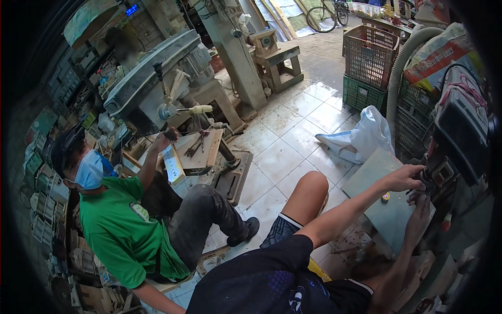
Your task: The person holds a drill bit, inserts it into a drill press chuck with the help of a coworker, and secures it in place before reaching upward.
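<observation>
Both my hands are raised at the underside of a dark-housed machine (460,125), which looks like a drill press, on the right. My left hand (405,178) has its fingers bent around the chuck (442,174) below the housing. Just beneath it, my right hand (418,203) is closed, fingertips pinched close to the same chuck. Whatever small piece they hold is too dark to make out. Under my hands lies a flat grey-green board (374,180), with a small round yellow-and-dark object (385,197) on it.
On the left a co-worker in a green shirt (123,225) sits at another drill press (151,78), one hand near its table. A white sack (361,136) slumps on the tiled floor. Stacked crates (368,57) and a ribbed hose (396,89) stand behind; wood pieces (418,272) lie close by.
</observation>
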The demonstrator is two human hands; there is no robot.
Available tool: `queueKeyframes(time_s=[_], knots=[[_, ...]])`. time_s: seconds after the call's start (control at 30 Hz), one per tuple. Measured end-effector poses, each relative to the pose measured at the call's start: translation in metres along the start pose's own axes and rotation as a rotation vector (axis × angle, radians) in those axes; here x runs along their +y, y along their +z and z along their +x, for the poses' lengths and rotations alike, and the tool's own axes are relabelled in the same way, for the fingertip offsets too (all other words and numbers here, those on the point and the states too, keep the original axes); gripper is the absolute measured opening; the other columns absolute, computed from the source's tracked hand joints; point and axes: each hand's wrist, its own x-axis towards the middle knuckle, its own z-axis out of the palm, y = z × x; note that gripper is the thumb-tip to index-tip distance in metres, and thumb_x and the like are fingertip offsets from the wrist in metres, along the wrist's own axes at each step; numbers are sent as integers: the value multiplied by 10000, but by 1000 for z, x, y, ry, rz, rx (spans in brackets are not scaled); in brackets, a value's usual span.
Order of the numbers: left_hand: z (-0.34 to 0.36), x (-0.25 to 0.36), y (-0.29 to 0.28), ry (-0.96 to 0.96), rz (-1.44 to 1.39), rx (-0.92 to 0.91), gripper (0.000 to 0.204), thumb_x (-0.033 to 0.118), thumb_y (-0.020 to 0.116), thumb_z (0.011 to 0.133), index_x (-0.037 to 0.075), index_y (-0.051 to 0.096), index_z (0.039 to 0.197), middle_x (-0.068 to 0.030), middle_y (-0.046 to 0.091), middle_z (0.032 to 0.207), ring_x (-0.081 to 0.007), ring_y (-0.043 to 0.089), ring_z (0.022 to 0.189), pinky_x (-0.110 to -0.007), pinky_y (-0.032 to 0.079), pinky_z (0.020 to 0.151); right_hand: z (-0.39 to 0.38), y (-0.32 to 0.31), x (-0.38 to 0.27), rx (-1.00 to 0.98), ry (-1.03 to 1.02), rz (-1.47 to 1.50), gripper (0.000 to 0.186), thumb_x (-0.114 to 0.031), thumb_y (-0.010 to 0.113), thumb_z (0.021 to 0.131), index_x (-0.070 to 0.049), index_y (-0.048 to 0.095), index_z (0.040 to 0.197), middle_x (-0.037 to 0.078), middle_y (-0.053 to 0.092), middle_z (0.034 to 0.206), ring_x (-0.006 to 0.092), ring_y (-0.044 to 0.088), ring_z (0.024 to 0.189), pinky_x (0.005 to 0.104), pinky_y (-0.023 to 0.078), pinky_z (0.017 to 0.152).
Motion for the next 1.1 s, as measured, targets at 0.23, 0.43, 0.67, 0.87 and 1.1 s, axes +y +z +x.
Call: queueKeyframes(time_s=[0.23,0.43,0.67,0.87,1.1], knots=[[-4,-7,5,97,4,98,562,200,713,762,-30,541,1245,-126,652,836,-187,617,785,-317,478,729,4,16,13,135,93,238,361,-332,361,1054,-30,557,1025,27,520,783,135,497,726,288,407,728],[-7,-4,14,105,8,194,593,163,744,709,-31,558,1237,-141,674,823,-208,644,785,-321,490,744,13,22,17,182,218,585,321,-354,404,1044,-74,542,970,-38,386,684,47,344,561,224,289,512],[-7,-6,25,171,18,332,542,133,756,670,-20,605,1168,-161,692,921,-255,661,854,-338,490,796,23,20,20,295,342,820,288,-363,438,1031,-96,529,972,-64,345,633,34,272,479,217,219,436],[-7,-13,27,215,186,399,556,201,771,676,-14,610,1162,-180,673,954,-319,637,912,-382,480,828,38,-15,37,67,551,1117,260,-343,458,1025,-103,544,978,-48,347,570,45,261,419,231,218,404],[4,-17,8,104,311,188,577,221,714,692,-15,584,1203,-169,634,1046,-263,596,973,-361,462,864,36,-17,47,-92,640,1646,171,-188,470,1018,-44,551,974,-32,402,626,38,335,482,231,297,517]])
